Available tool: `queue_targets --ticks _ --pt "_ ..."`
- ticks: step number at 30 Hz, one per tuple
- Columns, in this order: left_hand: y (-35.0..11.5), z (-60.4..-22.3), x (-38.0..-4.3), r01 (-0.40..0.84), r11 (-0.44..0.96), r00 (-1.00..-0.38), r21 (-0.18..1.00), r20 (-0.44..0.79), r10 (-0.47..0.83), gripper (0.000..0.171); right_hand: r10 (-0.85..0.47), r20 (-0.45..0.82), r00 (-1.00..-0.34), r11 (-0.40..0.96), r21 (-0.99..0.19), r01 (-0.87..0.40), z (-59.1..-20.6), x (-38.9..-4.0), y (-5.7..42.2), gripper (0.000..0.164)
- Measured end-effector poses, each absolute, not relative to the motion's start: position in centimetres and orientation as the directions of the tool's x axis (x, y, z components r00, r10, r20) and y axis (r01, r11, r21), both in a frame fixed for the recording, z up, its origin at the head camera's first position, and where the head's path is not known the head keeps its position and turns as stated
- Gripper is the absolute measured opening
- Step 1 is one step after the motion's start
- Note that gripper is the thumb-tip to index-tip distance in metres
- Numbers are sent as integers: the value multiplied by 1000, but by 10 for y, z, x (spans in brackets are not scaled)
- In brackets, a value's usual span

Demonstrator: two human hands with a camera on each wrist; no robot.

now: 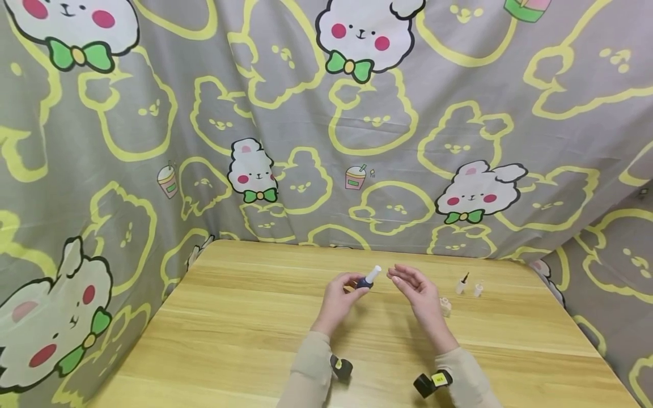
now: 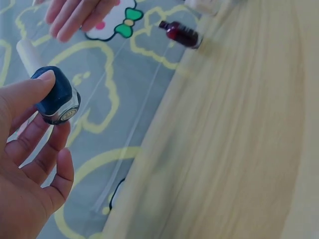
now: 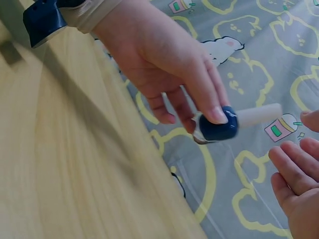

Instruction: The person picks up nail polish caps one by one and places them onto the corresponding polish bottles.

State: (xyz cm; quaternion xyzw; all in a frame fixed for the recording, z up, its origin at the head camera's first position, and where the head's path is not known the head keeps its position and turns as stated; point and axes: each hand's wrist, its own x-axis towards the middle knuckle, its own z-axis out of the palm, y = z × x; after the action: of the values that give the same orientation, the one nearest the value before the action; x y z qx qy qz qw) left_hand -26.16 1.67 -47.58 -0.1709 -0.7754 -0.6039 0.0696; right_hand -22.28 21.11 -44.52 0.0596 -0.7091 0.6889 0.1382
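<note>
Just above the table, my left hand (image 1: pixel 338 297) pinches a dark blue nail polish bottle (image 2: pixel 56 94) between thumb and fingers. Its long white cap (image 1: pixel 374 273) is on and tilts up toward my right hand (image 1: pixel 415 288). That hand is held out beside the cap, apart from it, with its fingers extended and nothing in them. In the right wrist view the bottle lies tilted in the left fingertips (image 3: pixel 218 117), its cap pointing at the open right palm. A dark red nail polish bottle (image 2: pixel 182 35), capless at its neck, shows on the table in the left wrist view.
Right of my right hand stand a white cap with a dark brush upward (image 1: pixel 461 285) and another small white cap (image 1: pixel 478 290). A cream-coloured object (image 1: pixel 445 307) is partly hidden behind the right wrist. Patterned grey cloth (image 1: pixel 306 124) hangs around the wooden table (image 1: pixel 245 317).
</note>
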Motion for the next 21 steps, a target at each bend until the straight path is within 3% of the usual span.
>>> queue_targets --ticks 15,21 --pt "-18 -481 -274 264 236 -964 935 259 52 27 125 334 -934 52 -943 -330 -425 -215 229 33" --pt "-33 -483 -280 252 233 -967 939 253 25 29 198 347 -917 38 -937 -346 -417 -213 235 29"
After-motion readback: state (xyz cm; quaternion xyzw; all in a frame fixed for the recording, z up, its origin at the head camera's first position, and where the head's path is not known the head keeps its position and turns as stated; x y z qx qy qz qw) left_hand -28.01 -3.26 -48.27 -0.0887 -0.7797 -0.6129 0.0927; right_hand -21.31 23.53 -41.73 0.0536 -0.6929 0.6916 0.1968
